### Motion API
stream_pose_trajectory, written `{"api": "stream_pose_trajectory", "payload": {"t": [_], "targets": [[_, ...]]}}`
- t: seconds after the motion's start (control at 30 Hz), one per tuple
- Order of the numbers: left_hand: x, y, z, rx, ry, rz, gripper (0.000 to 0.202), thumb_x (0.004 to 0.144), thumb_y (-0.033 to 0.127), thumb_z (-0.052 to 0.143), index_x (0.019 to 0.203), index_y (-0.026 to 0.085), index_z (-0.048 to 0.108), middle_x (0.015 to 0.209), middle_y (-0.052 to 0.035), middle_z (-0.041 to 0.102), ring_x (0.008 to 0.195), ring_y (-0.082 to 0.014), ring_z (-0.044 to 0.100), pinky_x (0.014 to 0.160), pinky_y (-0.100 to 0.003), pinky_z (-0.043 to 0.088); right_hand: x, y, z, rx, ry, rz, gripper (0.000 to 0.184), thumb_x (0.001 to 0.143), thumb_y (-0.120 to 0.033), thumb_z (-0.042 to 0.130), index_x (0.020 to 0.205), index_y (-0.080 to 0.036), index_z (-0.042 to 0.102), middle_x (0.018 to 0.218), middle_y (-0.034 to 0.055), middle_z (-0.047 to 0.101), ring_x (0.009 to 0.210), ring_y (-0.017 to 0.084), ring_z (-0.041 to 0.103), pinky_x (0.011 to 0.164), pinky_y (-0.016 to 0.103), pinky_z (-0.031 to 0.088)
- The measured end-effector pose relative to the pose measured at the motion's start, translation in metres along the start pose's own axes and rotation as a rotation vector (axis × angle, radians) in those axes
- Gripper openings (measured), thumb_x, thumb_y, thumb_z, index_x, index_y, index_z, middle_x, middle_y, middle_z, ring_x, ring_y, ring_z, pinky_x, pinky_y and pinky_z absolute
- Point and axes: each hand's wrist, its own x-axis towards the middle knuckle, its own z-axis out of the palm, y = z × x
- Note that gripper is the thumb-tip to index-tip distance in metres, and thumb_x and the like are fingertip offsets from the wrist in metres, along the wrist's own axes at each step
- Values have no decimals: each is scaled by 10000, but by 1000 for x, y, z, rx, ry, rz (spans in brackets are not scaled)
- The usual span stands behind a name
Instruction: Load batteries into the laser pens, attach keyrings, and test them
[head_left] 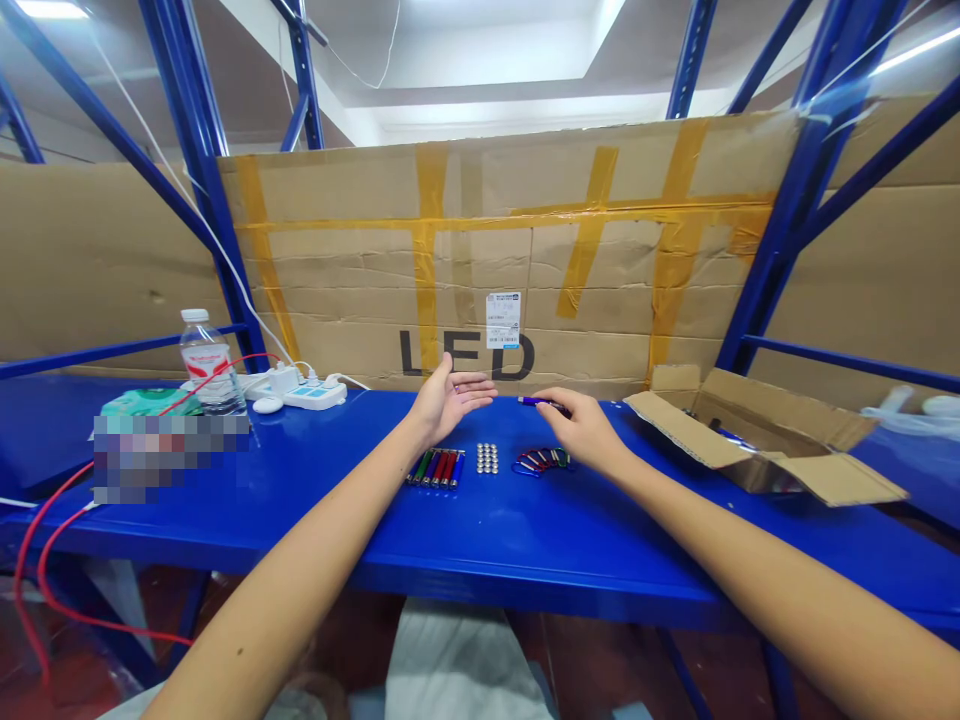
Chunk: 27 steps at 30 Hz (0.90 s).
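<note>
My left hand [448,400] hovers palm up over the blue table [487,520], its fingers stretched out and holding nothing. My right hand [577,425] pinches a small purple flashlight [536,402] at its fingertips, just right of the left hand. Below the left hand lies a row of several coloured flashlight tubes [436,468]. A cluster of several small silver button batteries [487,457] sits in the middle. A pile of coloured carabiner clips [541,461] lies under my right wrist.
An open cardboard box [757,435] lies on its side at the right. A water bottle [206,365], a white power strip [307,392] with red cable and a green packet [150,403] stand at the left. A taped cardboard wall [525,250] backs the table between blue rack posts.
</note>
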Motion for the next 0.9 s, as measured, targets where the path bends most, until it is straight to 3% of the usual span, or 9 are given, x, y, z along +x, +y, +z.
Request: {"api": "stream_pose_trajectory", "payload": {"t": [0.2,0.9], "targets": [[3,-2,-3,5,-19,-3,712,950,587,251,1147,-1,600,954,-253,699,939,-290,678,915,-415,511,0,-2,-1,10,8,7,236,867,-240,510,980,-195,713,1033,77,733,982,235,654,889,378,477],[-2,0,1,34,5,11,679,960,559,245,1018,14,645,936,-246,701,927,-289,681,916,-410,503,-2,-4,0,-16,8,-10,225,858,-235,521,960,-196,717,1007,69,740,954,232,665,857,361,489]]}}
